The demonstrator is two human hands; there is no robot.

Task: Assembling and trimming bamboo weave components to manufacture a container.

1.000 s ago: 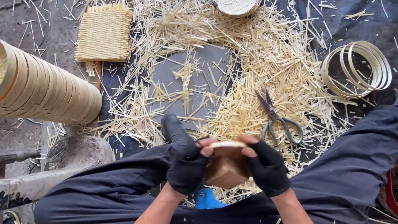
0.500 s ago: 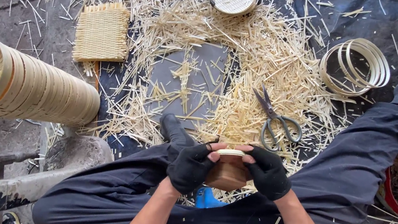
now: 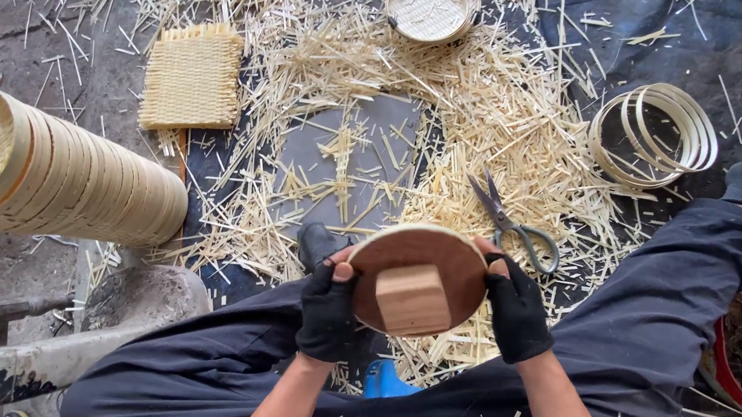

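Both hands (gloved) have tipped the wooden disc (image 3: 417,280) up, block handle showing.

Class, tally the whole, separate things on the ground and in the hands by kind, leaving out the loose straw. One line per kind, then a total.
Wooden disc: 1
Scissors: 1
Woven square mat: 1
Stack of baskets: 1
Small round trays pile: 1
Bundle of hoops: 1
Total: 6

Scissors (image 3: 513,223) ahead — bamboo offcuts (image 3: 495,120) all around
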